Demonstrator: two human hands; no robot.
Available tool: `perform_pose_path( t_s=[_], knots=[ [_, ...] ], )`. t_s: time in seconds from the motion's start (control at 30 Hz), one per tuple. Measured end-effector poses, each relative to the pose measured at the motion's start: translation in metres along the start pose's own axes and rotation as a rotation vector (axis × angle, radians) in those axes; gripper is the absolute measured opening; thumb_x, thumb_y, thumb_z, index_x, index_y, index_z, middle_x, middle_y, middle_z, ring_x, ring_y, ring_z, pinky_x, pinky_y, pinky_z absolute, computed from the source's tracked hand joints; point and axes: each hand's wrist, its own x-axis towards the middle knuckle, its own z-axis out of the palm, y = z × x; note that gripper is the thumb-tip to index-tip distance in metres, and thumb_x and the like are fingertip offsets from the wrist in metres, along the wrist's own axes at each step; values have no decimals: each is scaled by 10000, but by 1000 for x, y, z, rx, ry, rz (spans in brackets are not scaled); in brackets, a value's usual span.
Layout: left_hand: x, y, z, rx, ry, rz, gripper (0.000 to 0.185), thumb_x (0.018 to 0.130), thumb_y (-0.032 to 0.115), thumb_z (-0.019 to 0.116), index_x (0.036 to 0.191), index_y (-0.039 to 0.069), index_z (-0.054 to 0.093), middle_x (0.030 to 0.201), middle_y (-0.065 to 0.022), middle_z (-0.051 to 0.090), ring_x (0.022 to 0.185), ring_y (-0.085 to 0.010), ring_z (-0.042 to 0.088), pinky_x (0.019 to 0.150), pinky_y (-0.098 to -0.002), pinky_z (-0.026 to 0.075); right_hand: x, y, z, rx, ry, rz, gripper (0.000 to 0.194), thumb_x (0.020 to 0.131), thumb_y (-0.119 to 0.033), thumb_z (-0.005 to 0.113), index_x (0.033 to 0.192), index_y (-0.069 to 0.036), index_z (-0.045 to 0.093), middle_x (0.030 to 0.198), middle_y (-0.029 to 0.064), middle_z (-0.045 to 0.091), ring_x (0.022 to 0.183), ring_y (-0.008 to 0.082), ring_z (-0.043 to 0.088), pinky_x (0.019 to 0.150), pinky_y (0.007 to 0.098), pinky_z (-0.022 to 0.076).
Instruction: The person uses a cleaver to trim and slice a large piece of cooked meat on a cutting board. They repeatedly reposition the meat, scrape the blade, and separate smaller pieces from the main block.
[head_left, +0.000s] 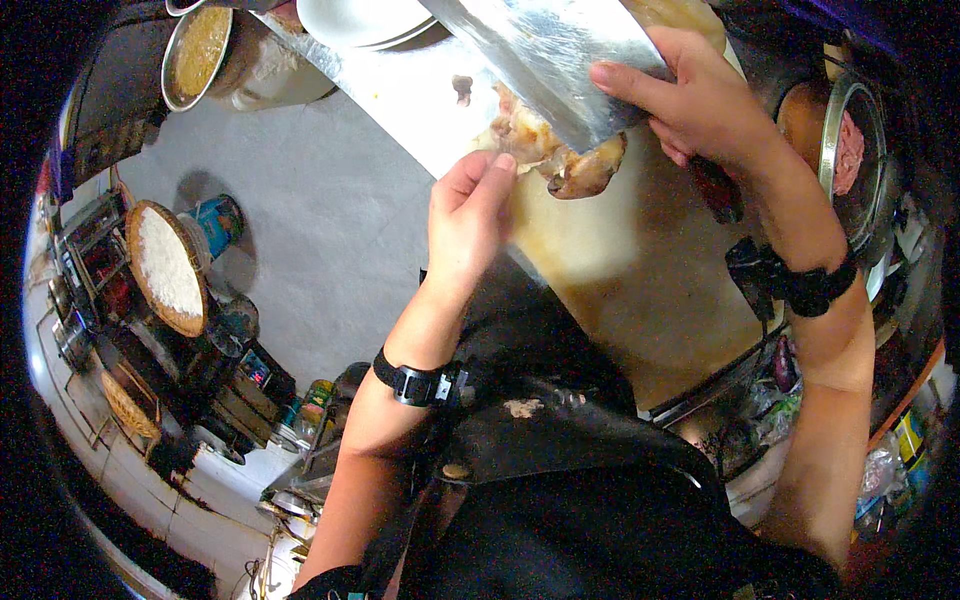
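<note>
My right hand grips a broad metal cleaver at the base of its blade, with a dark handle below the palm. The blade hangs tilted over a piece of cooked, brownish meat and hides part of it. Whether the edge touches the meat, I cannot tell. At the near left side of the meat, my left hand pinches its edge between thumb and fingers. Beneath lies a white cutting board, stained yellowish towards me. A small dark scrap rests on the work surface beyond my left hand.
White plates stand at the far edge. A metal bowl of yellowish food is at upper left. Pink minced meat sits in a round metal-rimmed vessel at right. A woven tray of white grains stands left, across the grey floor.
</note>
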Motion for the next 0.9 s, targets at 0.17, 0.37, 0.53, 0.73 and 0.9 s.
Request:
perform_pose_path(
  t_s=[0.17,0.37,0.53,0.73,0.9],
  knots=[
    [1,7,0,57,18,2,259,996,234,572,867,20,637,617,3,552,458,-90,469,418,-257,362,-15,7,-8,-99,-39,-34,376,936,-361,684,1082,-23,606,583,-27,518,338,54,408,306,221,323],
    [1,8,-1,28,15,1,266,998,234,569,868,11,634,616,-4,552,455,-93,468,419,-258,366,-30,17,-30,-494,-63,-284,352,930,-329,691,1088,-17,650,792,23,638,665,88,586,616,243,475],
    [0,1,0,22,11,41,271,1002,259,573,891,23,645,660,0,553,486,-90,478,423,-244,395,-49,10,-38,-476,-1,-199,337,933,-312,687,1091,-16,664,842,14,662,744,86,597,683,247,479],
    [1,-1,-5,45,-32,29,265,1007,256,569,921,18,647,694,-5,579,505,-91,492,441,-246,408,-45,2,-34,-416,-34,-138,350,936,-333,679,1094,-21,657,708,-14,629,466,44,499,394,218,379],
    [0,-3,-1,-16,-21,27,240,1002,224,567,879,27,627,616,14,526,477,-87,461,450,-251,375,-26,9,-29,-530,-28,-312,370,932,-351,682,1097,-20,657,718,-13,633,446,53,504,373,218,380]
  ],
)
